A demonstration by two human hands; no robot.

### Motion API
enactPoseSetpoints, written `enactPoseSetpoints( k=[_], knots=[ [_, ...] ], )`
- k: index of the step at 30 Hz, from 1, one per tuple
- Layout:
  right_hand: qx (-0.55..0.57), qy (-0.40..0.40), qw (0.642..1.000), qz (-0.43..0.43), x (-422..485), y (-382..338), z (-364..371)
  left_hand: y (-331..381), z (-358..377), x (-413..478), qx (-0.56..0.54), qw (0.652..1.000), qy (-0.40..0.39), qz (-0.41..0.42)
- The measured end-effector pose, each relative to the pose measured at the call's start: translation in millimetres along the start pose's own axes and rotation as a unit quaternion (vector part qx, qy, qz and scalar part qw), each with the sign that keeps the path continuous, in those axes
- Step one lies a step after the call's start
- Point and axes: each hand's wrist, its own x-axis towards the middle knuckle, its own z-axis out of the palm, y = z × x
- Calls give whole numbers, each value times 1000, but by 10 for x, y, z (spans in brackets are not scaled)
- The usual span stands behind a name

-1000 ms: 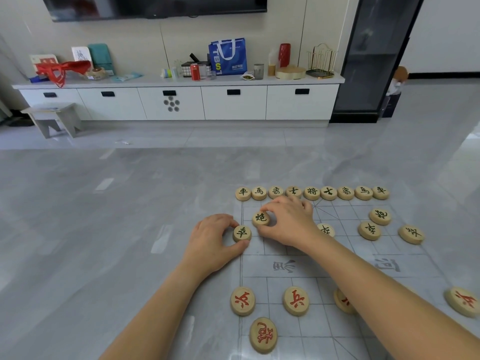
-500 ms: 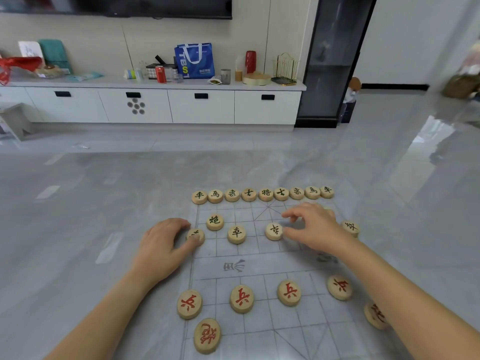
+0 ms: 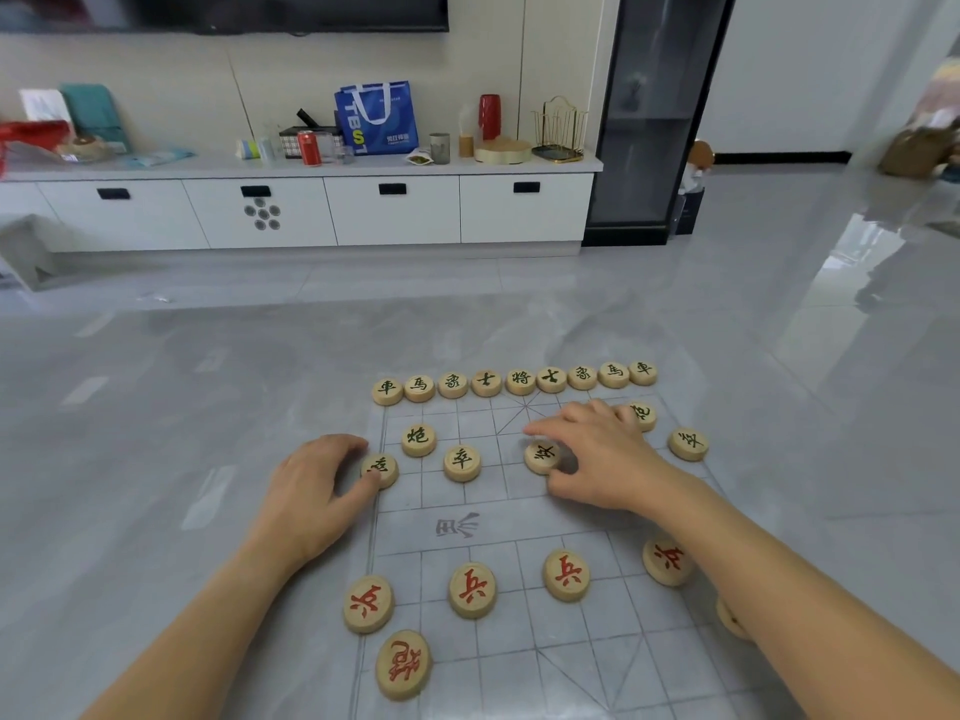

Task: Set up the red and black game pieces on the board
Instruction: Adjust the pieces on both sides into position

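Note:
A translucent grid board [image 3: 519,522] lies on the grey floor. A full row of black pieces [image 3: 519,380] lines its far edge. A black cannon [image 3: 418,439] and a black pawn [image 3: 462,462] stand free. My left hand [image 3: 317,491] pinches a black pawn [image 3: 381,470] on the board's left edge line. My right hand [image 3: 602,454] pinches another black pawn [image 3: 542,456] near the middle and half hides a second black cannon [image 3: 643,415]. Red pawns [image 3: 471,589] and a red cannon [image 3: 403,664] stand on the near half.
One black pawn [image 3: 688,443] sits just past the board's right edge. A piece [image 3: 730,621] shows partly behind my right forearm. A white cabinet [image 3: 389,210] with bags and cans runs along the far wall, and a dark glass case [image 3: 654,122] stands beside it.
My right hand let go of the left cannon and moved right to the middle pawn. My left hand shifted left to a pawn on the edge line. The view turned slightly right.

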Motion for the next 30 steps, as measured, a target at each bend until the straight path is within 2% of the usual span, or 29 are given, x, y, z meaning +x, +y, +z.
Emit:
enactPoseSetpoints(
  k=[6,11,23,30],
  knots=[
    [-20,23,999,35,33,-13,-9,34,-18,-7,4,1000,2,1],
    [30,-9,999,25,32,13,3,36,-18,-4,9,1000,5,-1],
    [-38,57,997,44,30,-26,34,39,-15,2,10,1000,11,-3],
    [-35,48,997,39,-18,50,-21,53,-21,1,8,1000,7,-3]
  ],
)
